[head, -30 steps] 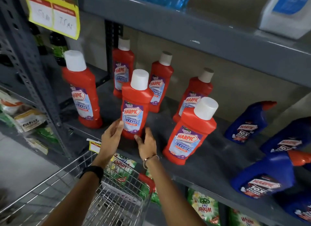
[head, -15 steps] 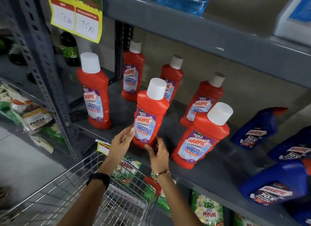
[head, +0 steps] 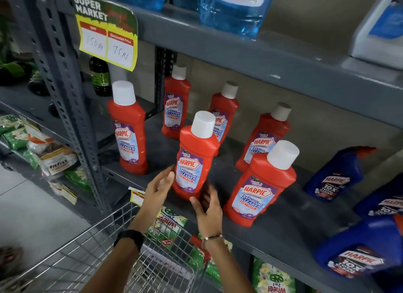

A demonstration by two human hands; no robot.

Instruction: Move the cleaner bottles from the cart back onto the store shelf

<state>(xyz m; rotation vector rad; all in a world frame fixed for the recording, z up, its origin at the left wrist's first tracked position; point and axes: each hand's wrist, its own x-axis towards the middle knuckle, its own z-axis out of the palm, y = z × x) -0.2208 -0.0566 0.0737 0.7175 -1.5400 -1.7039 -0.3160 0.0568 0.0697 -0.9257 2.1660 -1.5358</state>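
Several red Harpic bathroom cleaner bottles with white caps stand on the grey shelf (head: 290,225). The front middle red bottle (head: 196,157) stands near the shelf's front edge, and both hands are at its base. My left hand (head: 160,189) presses its fingers against the bottle's lower left side. My right hand (head: 207,207) wraps the lower right, thumb in front and blurred fingers behind. Another red bottle (head: 261,183) stands just to the right and one (head: 128,129) to the left. The wire cart (head: 104,225) is below my arms.
Blue Harpic bottles (head: 335,172) lie and stand at the shelf's right end. A yellow price sign (head: 106,33) hangs from the upper shelf, which carries blue liquid bottles (head: 231,11). Green detergent packs (head: 272,279) fill the shelf below. A perforated grey upright (head: 65,92) stands on the left.
The view has shifted so the shelf sits lower and further right. Both hands stay around the base of the same red bottle, the right hand closing further round it.
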